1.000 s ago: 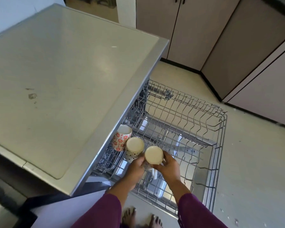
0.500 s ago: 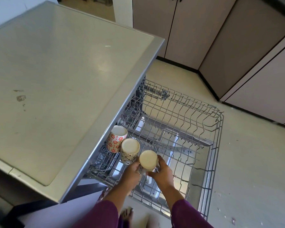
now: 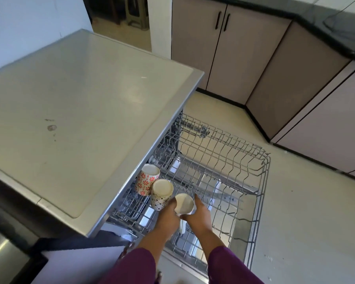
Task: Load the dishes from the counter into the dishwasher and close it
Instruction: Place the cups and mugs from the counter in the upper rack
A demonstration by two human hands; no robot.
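Note:
The dishwasher's upper wire rack (image 3: 260,181) is pulled out over the open door. Three mugs stand upside down in a row at its near left. The red-flowered mug (image 3: 147,179) is furthest in, partly under the worktop edge. A dark-dotted mug (image 3: 161,193) sits beside it. Both my hands hold the white mug (image 3: 184,203): my left hand (image 3: 168,218) grips its left side, my right hand (image 3: 199,216) grips its right side and front. Its handle hangs down between my wrists.
The grey dishwasher top (image 3: 80,111) fills the left, bare but for a few marks. Beige cabinets (image 3: 244,58) with a black counter line the back and right. Pale floor (image 3: 316,222) lies to the right of the rack. A doorway opens at the top.
The camera has tilted up and pulled back. Both hands stay on the white mug, which now tilts slightly toward me.

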